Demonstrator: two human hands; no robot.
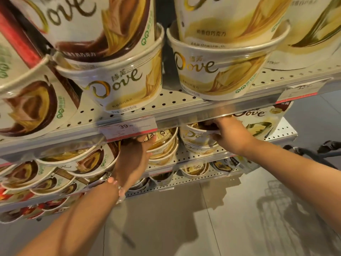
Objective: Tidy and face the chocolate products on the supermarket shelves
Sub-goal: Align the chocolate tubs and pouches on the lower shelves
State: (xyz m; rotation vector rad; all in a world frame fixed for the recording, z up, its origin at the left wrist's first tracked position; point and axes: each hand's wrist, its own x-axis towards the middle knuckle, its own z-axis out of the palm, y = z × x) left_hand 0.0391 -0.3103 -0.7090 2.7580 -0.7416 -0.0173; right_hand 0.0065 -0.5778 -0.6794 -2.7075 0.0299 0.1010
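Cream and gold Dove chocolate tubs fill the white perforated shelves. On the second shelf down, my left hand [135,154] grips the rim of the top tub of a stack [164,145]. My right hand [228,133] holds the rim of the neighbouring Dove tub [195,138], its fingers curled over the top edge. The shelf above partly hides both hands' fingertips. Two white-chocolate Dove tubs [120,85] [217,74] stand on the upper shelf [171,104], each with another tub stacked in it.
Brown-swirl Dove tubs [29,108] crowd the left of every shelf. A price tag reading 39.90 [129,128] hangs on the upper shelf's rail. A Dove box [258,122] stands at the right of the second shelf. Lower shelves hold more tubs. Grey floor tiles lie below.
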